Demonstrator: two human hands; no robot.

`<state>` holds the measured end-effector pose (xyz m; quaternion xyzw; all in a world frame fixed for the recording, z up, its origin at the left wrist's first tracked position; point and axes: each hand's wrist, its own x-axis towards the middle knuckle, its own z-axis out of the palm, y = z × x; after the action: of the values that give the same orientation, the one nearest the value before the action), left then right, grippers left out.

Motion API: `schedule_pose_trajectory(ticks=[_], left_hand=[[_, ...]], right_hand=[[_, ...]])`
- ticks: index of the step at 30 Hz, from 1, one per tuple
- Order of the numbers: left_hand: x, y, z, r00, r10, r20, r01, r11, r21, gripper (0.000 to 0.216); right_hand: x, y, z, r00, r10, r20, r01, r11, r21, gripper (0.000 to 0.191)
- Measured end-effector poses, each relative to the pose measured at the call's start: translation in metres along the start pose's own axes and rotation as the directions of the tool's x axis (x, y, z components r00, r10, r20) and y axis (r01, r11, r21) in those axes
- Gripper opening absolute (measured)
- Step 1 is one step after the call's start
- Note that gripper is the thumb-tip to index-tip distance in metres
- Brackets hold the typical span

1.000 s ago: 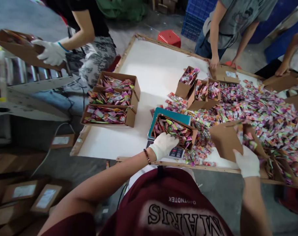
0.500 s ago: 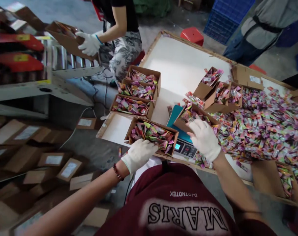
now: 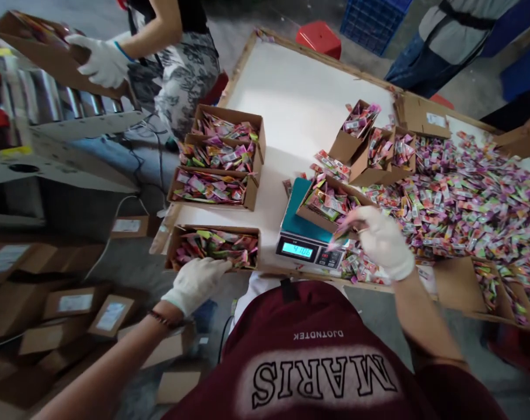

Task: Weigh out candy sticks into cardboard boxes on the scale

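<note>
My left hand (image 3: 199, 283), in a white glove, grips the near edge of an open cardboard box (image 3: 171, 256) heaped with small colourful packets (image 3: 216, 242). This box sits at the table's front left edge. My right hand (image 3: 384, 240), also gloved, is closed on a few pinkish sachets (image 3: 347, 228), slightly blurred, just at the near right corner of another packet-filled box (image 3: 317, 217). That second box rests tilted on the teal plate of a digital scale (image 3: 306, 189). The lit display (image 3: 296, 249) shows digits, not all legible.
Three filled boxes (image 3: 216, 201) stand at the table's left. A large pile of sachets (image 3: 466, 198) covers the right side, with small filled boxes (image 3: 379, 154) beside it. A co-worker's gloved hand (image 3: 101, 61) holds a box over the roller conveyor (image 3: 72, 105). Closed cartons (image 3: 75, 303) lie on the floor.
My left hand has moved the box leftward, away from the scale, uncovering its display. My right hand has drawn back from the box on the scale, with sachets now visible in its fingers. The view has shifted.
</note>
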<state>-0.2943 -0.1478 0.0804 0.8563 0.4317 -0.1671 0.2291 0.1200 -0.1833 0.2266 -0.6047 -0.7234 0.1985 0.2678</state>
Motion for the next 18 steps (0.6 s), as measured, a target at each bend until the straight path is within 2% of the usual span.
schedule_pose_trajectory(ticks=[1,3,5,7,11,14,16,18], left_hand=[[0.01,-0.011,0.004,1.0,-0.011,-0.028,0.011,1.0,-0.015,0.04],[0.035,-0.031,0.009,0.995,-0.028,-0.091,0.025,0.999,-0.026,0.039],[0.061,-0.046,0.008,0.988,-0.04,-0.152,0.038,0.999,-0.015,0.039],[0.085,-0.058,0.002,0.978,-0.041,-0.203,0.041,0.999,-0.006,0.037],[0.122,-0.079,-0.025,0.966,-0.03,-0.259,0.033,0.999,0.007,0.034],[0.144,-0.09,-0.049,0.949,-0.067,-0.307,0.074,0.997,0.012,0.032],[0.152,-0.089,-0.064,0.935,-0.093,-0.344,0.104,0.995,0.013,0.03],[0.153,-0.076,-0.074,0.913,-0.104,-0.394,0.122,0.992,0.021,0.03]], right_hand=[[0.0,0.006,-0.018,0.998,0.046,-0.053,-0.052,0.99,-0.129,0.033],[0.005,0.015,-0.041,0.99,0.098,-0.1,-0.129,0.914,-0.384,0.033],[0.014,0.02,-0.045,0.989,0.131,-0.069,-0.147,0.811,-0.566,0.034],[0.025,0.024,-0.036,0.986,0.168,-0.015,-0.134,0.726,-0.675,0.035],[0.038,0.032,-0.014,0.976,0.202,0.086,-0.07,0.66,-0.748,0.036],[0.036,0.033,-0.016,0.978,0.192,0.077,-0.071,0.662,-0.746,0.037],[0.033,0.032,-0.024,0.979,0.199,0.035,-0.108,0.661,-0.742,0.038],[0.033,0.031,-0.029,0.971,0.24,0.015,-0.151,0.66,-0.736,0.038]])
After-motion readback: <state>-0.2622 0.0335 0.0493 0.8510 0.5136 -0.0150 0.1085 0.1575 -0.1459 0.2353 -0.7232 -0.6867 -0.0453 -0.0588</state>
